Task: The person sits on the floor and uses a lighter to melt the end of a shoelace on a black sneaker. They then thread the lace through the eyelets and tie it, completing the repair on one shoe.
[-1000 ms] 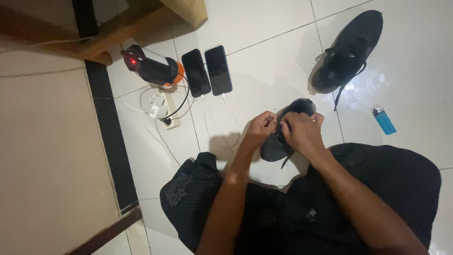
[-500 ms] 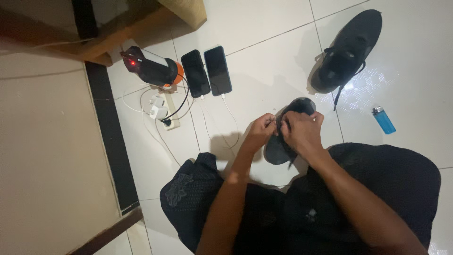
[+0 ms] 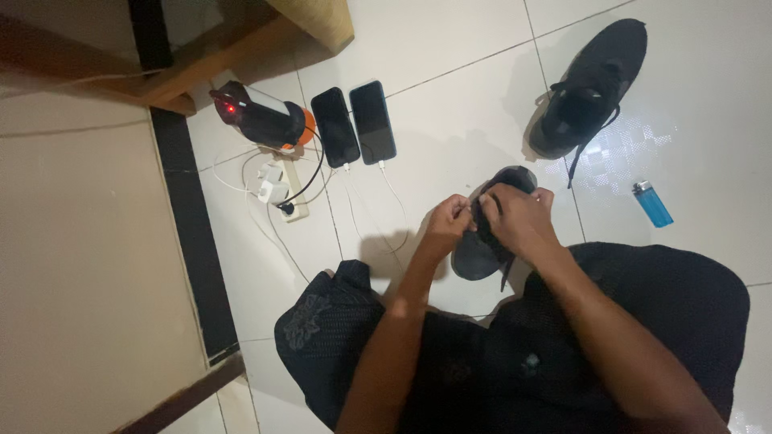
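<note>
A black sneaker rests against my lap on the white tiled floor. My left hand pinches a lace at its top. My right hand grips the shoe's upper and laces from the other side, covering most of the opening. The two hands almost touch over the shoe. A loose black lace end hangs down below my right hand. The second black sneaker lies apart on the floor at the upper right, its lace trailing toward me.
A blue lighter lies right of the hands. Two dark phones charge side by side, cabled to a white power strip. A black and orange device with a red light sits by a wooden furniture leg.
Both hands stay on the shoe with only small finger shifts at the laces. The view has barely moved.
</note>
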